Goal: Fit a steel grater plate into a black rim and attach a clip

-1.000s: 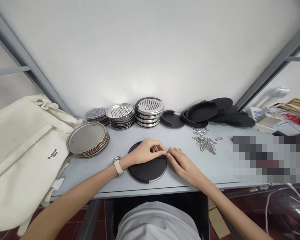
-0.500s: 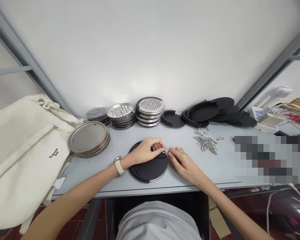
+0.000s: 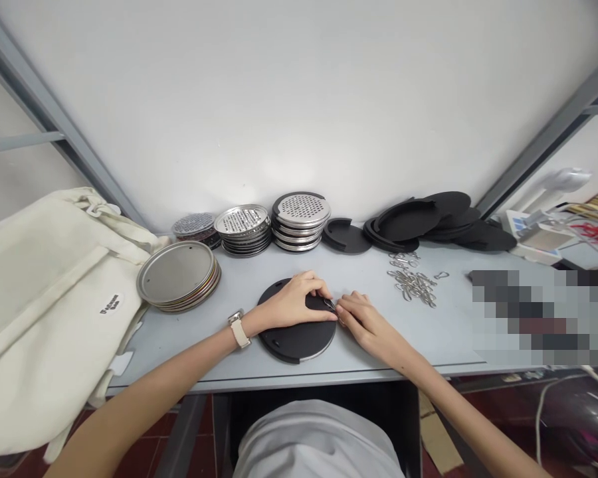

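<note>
A round black disc [image 3: 299,337] with a raised partial rim and a silvery lower edge lies flat near the table's front. My left hand [image 3: 295,302] rests over it, thumb and fingers apart around a small metal snap clip [image 3: 329,304] at its right edge. That clip is pinched in the fingers of my right hand [image 3: 361,317], just off the disc's right side; its far end is hidden by the fingertips. Whether the clip passes through the disc, I cannot tell. To the right lies a loose pile of similar metal clips [image 3: 413,284].
Along the wall stand stacks of metal grater plates [image 3: 242,220], perforated plates with black rims [image 3: 303,211] and black discs [image 3: 403,222]. Plain metal plates [image 3: 175,272] are stacked at left beside a cream bag [image 3: 44,305]. White devices [image 3: 533,232] sit at far right.
My left thumb and fingers have spread apart from their pinch near the clip. My right hand stays at the disc's right edge with the clip. The view has shifted slightly.
</note>
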The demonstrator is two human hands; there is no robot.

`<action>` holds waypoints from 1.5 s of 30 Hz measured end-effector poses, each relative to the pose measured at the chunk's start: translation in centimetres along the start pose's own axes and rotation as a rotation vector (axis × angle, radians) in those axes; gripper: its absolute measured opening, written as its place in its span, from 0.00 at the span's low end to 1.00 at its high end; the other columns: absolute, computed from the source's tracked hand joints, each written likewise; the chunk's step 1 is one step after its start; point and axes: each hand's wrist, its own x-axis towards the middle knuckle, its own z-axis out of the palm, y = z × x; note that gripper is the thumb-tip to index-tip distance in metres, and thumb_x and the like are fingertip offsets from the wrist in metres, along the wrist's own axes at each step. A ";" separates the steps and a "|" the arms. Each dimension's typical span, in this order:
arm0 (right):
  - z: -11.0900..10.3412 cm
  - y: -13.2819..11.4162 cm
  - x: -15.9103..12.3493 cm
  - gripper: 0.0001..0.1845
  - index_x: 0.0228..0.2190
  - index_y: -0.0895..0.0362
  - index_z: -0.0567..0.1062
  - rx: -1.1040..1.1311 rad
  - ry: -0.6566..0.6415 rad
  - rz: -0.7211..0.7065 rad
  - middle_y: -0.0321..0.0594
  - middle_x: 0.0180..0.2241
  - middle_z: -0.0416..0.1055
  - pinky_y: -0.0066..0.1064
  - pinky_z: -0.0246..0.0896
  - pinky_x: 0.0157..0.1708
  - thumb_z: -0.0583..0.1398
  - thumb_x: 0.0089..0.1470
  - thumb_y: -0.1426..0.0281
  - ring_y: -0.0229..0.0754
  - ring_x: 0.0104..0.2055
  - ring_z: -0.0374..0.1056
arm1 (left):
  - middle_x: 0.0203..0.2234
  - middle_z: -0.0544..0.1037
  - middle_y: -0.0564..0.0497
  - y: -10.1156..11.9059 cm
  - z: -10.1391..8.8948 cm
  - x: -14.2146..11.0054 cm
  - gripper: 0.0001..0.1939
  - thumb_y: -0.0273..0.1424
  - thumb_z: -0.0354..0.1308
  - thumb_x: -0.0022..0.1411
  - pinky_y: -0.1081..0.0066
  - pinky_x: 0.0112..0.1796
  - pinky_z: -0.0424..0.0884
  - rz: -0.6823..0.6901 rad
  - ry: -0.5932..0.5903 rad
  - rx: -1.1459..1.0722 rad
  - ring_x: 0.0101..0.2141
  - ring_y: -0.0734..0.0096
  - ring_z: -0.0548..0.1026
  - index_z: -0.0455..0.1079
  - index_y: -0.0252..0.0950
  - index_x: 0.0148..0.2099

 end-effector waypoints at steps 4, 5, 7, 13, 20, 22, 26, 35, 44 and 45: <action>0.0 -0.1 0.0 0.18 0.23 0.55 0.58 -0.002 0.002 -0.006 0.35 0.24 0.61 0.37 0.52 0.40 0.43 0.64 0.67 0.41 0.32 0.57 | 0.33 0.70 0.52 -0.2 0.1 0.1 0.13 0.37 0.65 0.51 0.72 0.38 0.66 -0.019 -0.002 -0.036 0.34 0.73 0.69 0.70 0.35 0.35; 0.0 -0.1 0.0 0.18 0.23 0.55 0.58 -0.008 0.004 -0.012 0.35 0.24 0.61 0.37 0.52 0.40 0.43 0.64 0.67 0.41 0.32 0.56 | 0.32 0.70 0.52 -0.1 0.1 0.1 0.12 0.37 0.65 0.51 0.72 0.38 0.66 -0.025 -0.003 -0.041 0.34 0.73 0.69 0.71 0.35 0.35; 0.0 -0.1 0.0 0.18 0.23 0.55 0.58 -0.021 0.012 -0.025 0.35 0.24 0.60 0.37 0.52 0.39 0.43 0.64 0.68 0.41 0.31 0.56 | 0.32 0.70 0.53 -0.1 0.1 0.1 0.12 0.37 0.65 0.51 0.72 0.37 0.66 -0.035 -0.004 -0.045 0.34 0.73 0.69 0.71 0.35 0.35; 0.0 0.0 0.0 0.18 0.23 0.55 0.58 -0.025 0.015 -0.035 0.35 0.24 0.60 0.37 0.52 0.39 0.43 0.64 0.68 0.41 0.31 0.57 | 0.32 0.71 0.53 0.2 0.0 0.2 0.12 0.35 0.66 0.50 0.73 0.36 0.66 -0.034 -0.001 -0.063 0.33 0.74 0.69 0.71 0.35 0.34; 0.0 0.0 0.0 0.17 0.23 0.55 0.60 -0.038 0.019 -0.036 0.35 0.23 0.61 0.36 0.53 0.39 0.44 0.64 0.70 0.40 0.31 0.57 | 0.31 0.71 0.52 0.1 0.0 0.3 0.13 0.36 0.66 0.50 0.73 0.36 0.67 -0.044 -0.009 -0.107 0.32 0.74 0.70 0.73 0.34 0.35; 0.0 0.0 0.0 0.17 0.23 0.55 0.60 -0.036 0.019 -0.043 0.35 0.23 0.61 0.36 0.53 0.38 0.44 0.64 0.70 0.40 0.31 0.57 | 0.31 0.72 0.52 0.1 0.0 0.3 0.13 0.37 0.66 0.50 0.73 0.36 0.68 -0.046 -0.011 -0.119 0.32 0.74 0.70 0.73 0.34 0.35; -0.1 -0.1 -0.1 0.17 0.23 0.55 0.60 -0.033 0.027 -0.047 0.35 0.23 0.61 0.36 0.53 0.38 0.45 0.64 0.70 0.40 0.30 0.57 | 0.32 0.72 0.51 0.2 -0.1 0.3 0.13 0.36 0.66 0.50 0.73 0.36 0.68 -0.049 -0.016 -0.142 0.32 0.74 0.71 0.73 0.34 0.36; 0.0 0.1 -0.1 0.16 0.23 0.55 0.60 -0.035 0.044 -0.068 0.34 0.23 0.61 0.35 0.53 0.38 0.46 0.63 0.70 0.39 0.30 0.57 | 0.32 0.71 0.52 0.4 -0.1 0.3 0.12 0.36 0.66 0.51 0.73 0.37 0.67 -0.061 -0.024 -0.132 0.33 0.75 0.70 0.73 0.34 0.36; 0.0 0.0 -0.1 0.17 0.22 0.55 0.60 -0.044 0.059 -0.048 0.34 0.22 0.60 0.35 0.53 0.36 0.46 0.63 0.71 0.40 0.29 0.56 | 0.32 0.71 0.51 0.4 -0.1 0.3 0.12 0.36 0.65 0.51 0.72 0.38 0.67 -0.052 -0.018 -0.113 0.33 0.73 0.70 0.73 0.34 0.35; 0.0 -0.1 -0.1 0.16 0.22 0.55 0.60 -0.042 0.063 -0.041 0.34 0.22 0.60 0.35 0.53 0.36 0.46 0.63 0.71 0.40 0.29 0.56 | 0.32 0.71 0.52 0.4 -0.1 0.4 0.12 0.36 0.65 0.51 0.72 0.38 0.67 -0.051 -0.015 -0.112 0.33 0.73 0.70 0.73 0.34 0.36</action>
